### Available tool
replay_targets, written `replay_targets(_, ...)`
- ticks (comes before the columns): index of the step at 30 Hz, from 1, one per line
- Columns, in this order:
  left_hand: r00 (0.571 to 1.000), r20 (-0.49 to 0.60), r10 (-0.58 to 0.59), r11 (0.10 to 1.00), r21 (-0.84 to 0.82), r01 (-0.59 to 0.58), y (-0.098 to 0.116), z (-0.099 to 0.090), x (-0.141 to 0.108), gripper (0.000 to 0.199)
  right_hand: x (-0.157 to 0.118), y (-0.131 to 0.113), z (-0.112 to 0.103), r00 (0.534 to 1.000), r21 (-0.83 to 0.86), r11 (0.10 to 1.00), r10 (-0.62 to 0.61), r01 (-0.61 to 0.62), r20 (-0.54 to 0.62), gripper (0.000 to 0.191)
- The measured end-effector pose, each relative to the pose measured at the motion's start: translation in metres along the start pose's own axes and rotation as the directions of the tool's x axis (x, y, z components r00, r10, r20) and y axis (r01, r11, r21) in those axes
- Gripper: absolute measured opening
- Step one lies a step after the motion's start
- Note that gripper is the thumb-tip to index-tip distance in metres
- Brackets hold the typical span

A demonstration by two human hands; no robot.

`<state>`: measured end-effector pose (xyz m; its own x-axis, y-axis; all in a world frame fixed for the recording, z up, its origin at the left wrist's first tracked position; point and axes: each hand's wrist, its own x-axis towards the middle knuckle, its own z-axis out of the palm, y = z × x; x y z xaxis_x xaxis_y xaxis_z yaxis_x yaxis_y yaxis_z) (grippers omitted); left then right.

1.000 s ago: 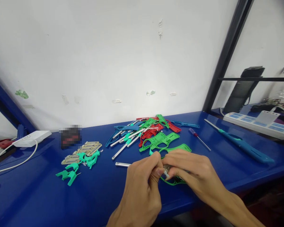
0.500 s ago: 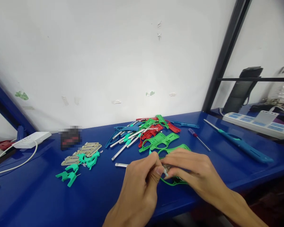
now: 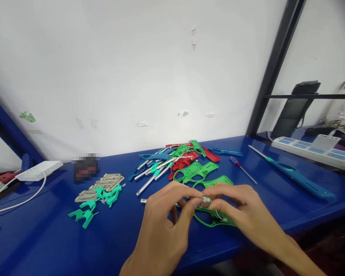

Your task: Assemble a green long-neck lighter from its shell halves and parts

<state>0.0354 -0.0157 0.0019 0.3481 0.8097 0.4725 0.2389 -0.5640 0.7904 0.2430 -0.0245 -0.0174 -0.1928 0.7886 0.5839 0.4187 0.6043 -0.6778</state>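
Above the desk's front edge my two hands meet on a small translucent lighter fuel tank with a whitish end. My left hand pinches one side of it between thumb and index finger. The thumb and fingers of my right hand close on its other side, hiding much of it. Beneath them lies a green lighter shell half with a white wire and a dark part in it. A silver lighter tube sticks out beyond my left hand. Just behind sits another green shell half.
A pile of red, blue and green shells and metal tubes lies mid-desk. At left are beige fuel tanks and teal triggers. To the right lie a screwdriver, a blue lighter and a power strip.
Both hands have turned the fuel tank, so its whitish end now faces me. My fingers have spread slightly, and more of the green shell with its wire shows underneath.
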Motion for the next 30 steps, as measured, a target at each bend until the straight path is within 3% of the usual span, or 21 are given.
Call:
replay_targets(5,1.000,-0.022,-0.003,0.996,-0.092,0.001,0.003,0.001,0.001,0.019,0.000,-0.003,0.002,0.997,0.076,0.996,0.042,-0.047,0.062,0.024)
replay_targets(12,0.993,-0.086,0.076,0.995,-0.061,-0.082,-0.005,0.005,0.001,0.019,0.000,-0.009,0.001,0.988,0.065,0.989,0.129,-0.135,0.087,0.048)
replay_targets(18,0.993,-0.121,0.019,0.997,0.070,-0.011,-0.010,0.005,0.001,0.017,-0.008,0.001,-0.026,0.952,-0.031,0.951,0.306,-0.306,-0.010,0.055)
replay_targets(20,0.997,-0.062,0.051,0.978,0.206,-0.037,-0.013,0.007,0.001,0.018,-0.015,0.009,-0.039,0.924,-0.035,0.924,0.379,-0.381,-0.042,0.048)
replay_targets(24,0.973,0.203,0.113,0.855,0.478,-0.199,-0.022,0.016,0.006,0.024,-0.031,0.023,-0.049,0.878,-0.014,0.878,0.478,-0.478,-0.027,0.044)
replay_targets(30,0.871,0.483,0.091,0.755,0.537,-0.377,-0.022,0.034,0.030,0.020,-0.040,0.027,-0.031,0.867,-0.018,0.867,0.497,-0.497,0.032,0.048)
